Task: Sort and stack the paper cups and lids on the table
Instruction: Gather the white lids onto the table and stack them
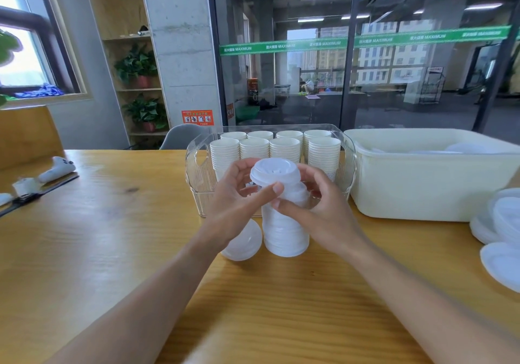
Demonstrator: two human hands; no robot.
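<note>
At the far left of the yellow wooden table [112, 251] lie a white handheld controller [57, 169] and a small white device on a dark strap [24, 187], well apart from the work in the middle. Nearer the centre, a single translucent white plastic lid [243, 244] lies on the table, partly hidden under the left wrist and just beside the foot of a tall stack of white plastic lids [285, 228] standing upright on the wood. The left hand [236, 194] curls round the upper left side of that stack, thumb stretched across its front. The top white domed lid [274, 173] sits at the head of the stack, tilted slightly; both hands grip it at its rim. The right hand [320, 206] closes round the stack's upper right side, its fingers bent behind and its thumb meeting the left thumb in front. Just behind the hands stands a clear plastic bin [197, 164] holding two rows of stacked white paper cups [254, 149], upright and nested. To its right, touching or nearly so, sits a cream plastic tub [422, 189] with more white lids lying inside. At the near right edge, loose white lids [501, 223] lie piled and overlapping on the table.
</note>
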